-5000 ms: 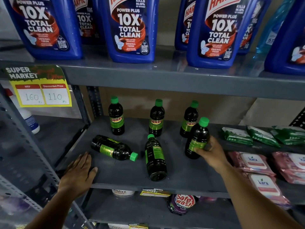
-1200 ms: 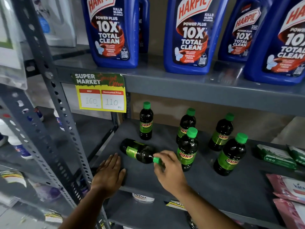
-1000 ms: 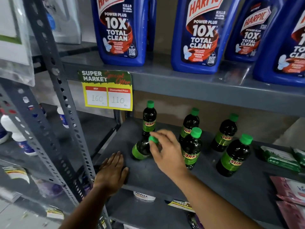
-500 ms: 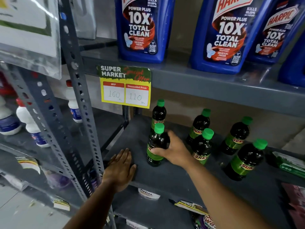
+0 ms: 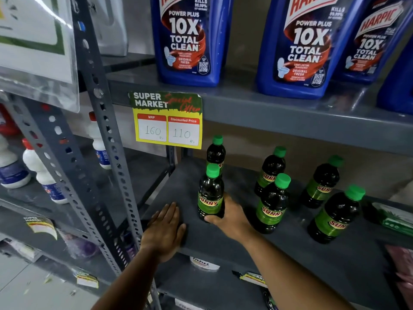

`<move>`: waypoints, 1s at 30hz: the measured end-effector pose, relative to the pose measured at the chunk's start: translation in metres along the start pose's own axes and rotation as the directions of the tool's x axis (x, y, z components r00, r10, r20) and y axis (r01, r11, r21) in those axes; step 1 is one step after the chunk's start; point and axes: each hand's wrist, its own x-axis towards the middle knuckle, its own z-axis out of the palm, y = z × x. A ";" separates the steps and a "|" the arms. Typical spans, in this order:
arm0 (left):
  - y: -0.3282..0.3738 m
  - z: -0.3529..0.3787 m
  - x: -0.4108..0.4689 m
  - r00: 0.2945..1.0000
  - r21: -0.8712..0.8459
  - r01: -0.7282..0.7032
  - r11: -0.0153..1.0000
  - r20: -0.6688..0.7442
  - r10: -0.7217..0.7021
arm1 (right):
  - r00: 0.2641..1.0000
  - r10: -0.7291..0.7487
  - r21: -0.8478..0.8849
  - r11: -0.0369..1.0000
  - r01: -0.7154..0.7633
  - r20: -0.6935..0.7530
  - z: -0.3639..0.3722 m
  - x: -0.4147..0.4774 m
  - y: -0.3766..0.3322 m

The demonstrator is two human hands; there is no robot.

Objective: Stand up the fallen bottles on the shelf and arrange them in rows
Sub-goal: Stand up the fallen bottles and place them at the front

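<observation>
Several dark bottles with green caps and green "SUNNY" labels stand upright on the grey shelf (image 5: 223, 245), in a back row and a front row. My right hand (image 5: 230, 217) is wrapped around the base of the front left bottle (image 5: 210, 195), which stands directly in front of the back left bottle (image 5: 216, 153). The front middle bottle (image 5: 273, 204) and the front right bottle (image 5: 337, 215) stand free. Behind them are the back middle bottle (image 5: 270, 171) and the back right bottle (image 5: 323, 182). My left hand (image 5: 165, 231) lies flat on the shelf's front left corner.
A price tag (image 5: 167, 120) hangs from the shelf above, which carries large blue Harpic bottles (image 5: 190, 41). A perforated grey upright (image 5: 107, 153) stands at the left, with white bottles (image 5: 38, 173) beyond it. Green packets (image 5: 393, 220) and pink packets (image 5: 402, 269) lie on the shelf at the right.
My right hand lifted the last fallen bottle by its cap end, stood it up at the front left, and has slid down to its base. The left hand stayed flat on the shelf.
</observation>
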 end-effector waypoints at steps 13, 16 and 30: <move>0.000 0.000 0.001 0.999 0.010 0.005 1.000 0.032 -0.005 | 0.996 0.033 -0.143 0.989 -0.021 0.085 0.016 -0.019 0.012; 0.001 0.000 0.000 1.000 0.007 -0.001 1.000 0.029 0.001 | 0.997 0.042 -0.200 0.979 -0.027 0.068 0.025 -0.028 0.015; -0.001 0.003 0.002 0.999 0.022 0.005 1.000 0.047 -0.006 | 0.994 0.075 -0.213 0.975 -0.057 0.079 0.036 -0.046 0.013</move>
